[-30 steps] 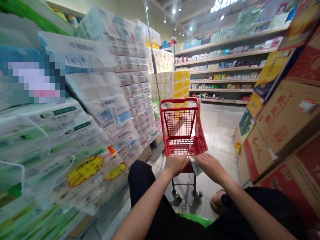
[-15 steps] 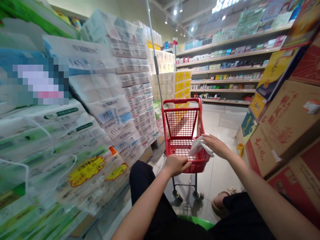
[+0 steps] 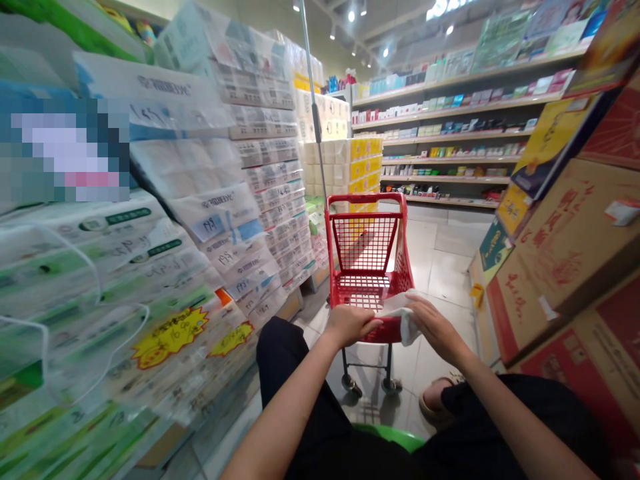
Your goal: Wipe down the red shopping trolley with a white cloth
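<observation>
A small red shopping cart [image 3: 369,243] stands on the floor in front of my knees, its basket of plastic mesh on a dark wheeled frame. My left hand [image 3: 351,325] grips the cart's near rim, fingers curled over the edge. A white cloth [image 3: 410,327] lies over the near right corner of the rim, partly inside the basket and partly hanging outside. My right hand [image 3: 431,323] presses the cloth against that corner, fingers closed over it. A thin metal pole [image 3: 316,113] rises behind the cart's left side.
Stacked tissue packs [image 3: 270,173] wall the left side, with yellow price tags [image 3: 170,337] and a loose white cable [image 3: 97,267]. Cardboard cartons [image 3: 565,260] pile up on the right. Stocked shelves [image 3: 450,137] line the back. Beneath me is a green seat [image 3: 390,437].
My right hand has moved with the cloth toward me, from the right side rim to the near right corner. My left hand stays on the near rim.
</observation>
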`<state>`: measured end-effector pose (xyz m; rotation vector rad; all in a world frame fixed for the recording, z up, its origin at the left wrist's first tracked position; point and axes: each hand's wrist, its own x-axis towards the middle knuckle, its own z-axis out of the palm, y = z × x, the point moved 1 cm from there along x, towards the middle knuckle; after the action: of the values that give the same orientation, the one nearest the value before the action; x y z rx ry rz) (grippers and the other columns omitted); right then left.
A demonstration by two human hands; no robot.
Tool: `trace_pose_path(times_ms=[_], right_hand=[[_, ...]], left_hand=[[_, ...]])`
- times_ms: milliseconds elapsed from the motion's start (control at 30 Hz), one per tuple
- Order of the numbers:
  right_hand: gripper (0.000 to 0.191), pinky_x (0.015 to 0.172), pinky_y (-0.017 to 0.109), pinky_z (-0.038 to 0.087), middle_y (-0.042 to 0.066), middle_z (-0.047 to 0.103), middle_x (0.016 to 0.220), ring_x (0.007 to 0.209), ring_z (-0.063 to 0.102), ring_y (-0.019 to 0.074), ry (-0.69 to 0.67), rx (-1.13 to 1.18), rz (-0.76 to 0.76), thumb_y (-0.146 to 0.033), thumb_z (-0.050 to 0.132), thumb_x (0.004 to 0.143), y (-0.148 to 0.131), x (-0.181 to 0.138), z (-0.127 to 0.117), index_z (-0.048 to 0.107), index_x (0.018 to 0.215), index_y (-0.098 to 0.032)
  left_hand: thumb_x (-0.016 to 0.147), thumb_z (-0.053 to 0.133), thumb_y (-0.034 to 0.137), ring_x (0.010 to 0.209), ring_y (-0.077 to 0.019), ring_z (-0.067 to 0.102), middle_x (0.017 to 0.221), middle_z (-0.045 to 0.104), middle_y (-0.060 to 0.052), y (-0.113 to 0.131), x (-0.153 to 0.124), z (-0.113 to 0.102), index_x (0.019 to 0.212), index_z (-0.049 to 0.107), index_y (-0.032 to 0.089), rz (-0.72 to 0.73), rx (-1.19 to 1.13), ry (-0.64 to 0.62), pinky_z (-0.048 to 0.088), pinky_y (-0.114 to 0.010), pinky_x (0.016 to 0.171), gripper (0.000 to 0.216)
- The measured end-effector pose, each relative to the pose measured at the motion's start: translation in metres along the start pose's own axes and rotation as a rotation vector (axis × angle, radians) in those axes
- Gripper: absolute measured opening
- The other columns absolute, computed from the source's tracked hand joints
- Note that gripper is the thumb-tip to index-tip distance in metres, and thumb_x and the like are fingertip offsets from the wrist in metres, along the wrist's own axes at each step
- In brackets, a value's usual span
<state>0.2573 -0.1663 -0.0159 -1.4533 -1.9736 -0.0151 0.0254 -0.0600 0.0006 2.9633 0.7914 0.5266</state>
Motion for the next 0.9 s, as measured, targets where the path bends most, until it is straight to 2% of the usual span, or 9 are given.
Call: trace_pose_path(times_ms=[100,233,367,467,567,733,900], right_hand=[[0.031,0.108,0.041,0.04,0.006,0.061,0.124,0.132,0.041,0.0207,-0.069,-0.016,-0.034,-0.034,0.034,0.098,0.011,0.008,-0.014,0.059,0.114,-0.025],[0.035,0.107,0.044,0.04,0.007,0.059,0.128,0.13,0.044,0.023,-0.056,-0.042,-0.054,-0.04,0.035,0.097,0.04,0.034,-0.024,0.059,0.117,-0.024],[0.039,0.111,0.048,0.035,0.008,0.059,0.127,0.129,0.046,0.0245,-0.02,-0.082,-0.015,-0.044,0.032,0.097,0.067,0.059,-0.023,0.06,0.115,-0.024],[0.037,0.109,0.049,0.036,0.009,0.059,0.126,0.128,0.045,0.0253,-0.007,-0.093,-0.002,-0.041,0.033,0.097,0.07,0.068,-0.018,0.06,0.112,-0.023],[0.033,0.108,0.048,0.037,0.01,0.058,0.125,0.129,0.043,0.0252,0.032,-0.076,-0.018,-0.038,0.033,0.097,0.056,0.062,-0.011,0.06,0.109,-0.022],[0.029,0.106,0.047,0.039,0.01,0.058,0.121,0.124,0.045,0.0246,0.076,-0.062,-0.004,-0.035,0.036,0.097,0.016,0.037,0.001,0.059,0.109,-0.022],[0.022,0.108,0.049,0.035,0.007,0.063,0.104,0.111,0.052,0.0234,0.088,-0.123,-0.033,-0.031,0.038,0.096,-0.027,0.014,0.007,0.058,0.103,-0.023]], left_hand=[[0.096,0.032,0.058,0.072,-0.0173,0.064,0.081,0.07,-0.003,0.005,-0.003,-0.003,0.081,0.064,0.023,0.039,0.003,0.001,0.034,-0.025,0.058,0.049],[0.096,0.032,0.056,0.072,-0.017,0.064,0.081,0.07,-0.003,0.009,-0.01,-0.005,0.081,0.064,0.023,0.05,-0.001,0.002,0.035,-0.025,0.059,0.048],[0.096,0.033,0.056,0.072,-0.0163,0.063,0.08,0.07,-0.003,0.008,-0.023,-0.007,0.08,0.064,0.023,0.058,0.008,-0.015,0.036,-0.026,0.061,0.048],[0.095,0.032,0.057,0.072,-0.0164,0.063,0.079,0.07,-0.003,0.004,-0.031,-0.01,0.079,0.062,0.023,0.064,0.022,-0.026,0.036,-0.026,0.061,0.048],[0.095,0.033,0.058,0.072,-0.0164,0.062,0.079,0.07,-0.002,-0.003,-0.036,-0.012,0.077,0.061,0.023,0.071,0.032,-0.029,0.034,-0.025,0.061,0.048],[0.094,0.034,0.061,0.071,-0.0164,0.062,0.075,0.068,-0.003,-0.012,-0.038,-0.015,0.075,0.059,0.022,0.075,0.024,-0.035,0.033,-0.025,0.06,0.05],[0.093,0.034,0.062,0.069,-0.0158,0.062,0.074,0.068,-0.002,-0.012,-0.037,-0.015,0.074,0.058,0.022,0.082,0.033,-0.037,0.032,-0.025,0.059,0.051]])
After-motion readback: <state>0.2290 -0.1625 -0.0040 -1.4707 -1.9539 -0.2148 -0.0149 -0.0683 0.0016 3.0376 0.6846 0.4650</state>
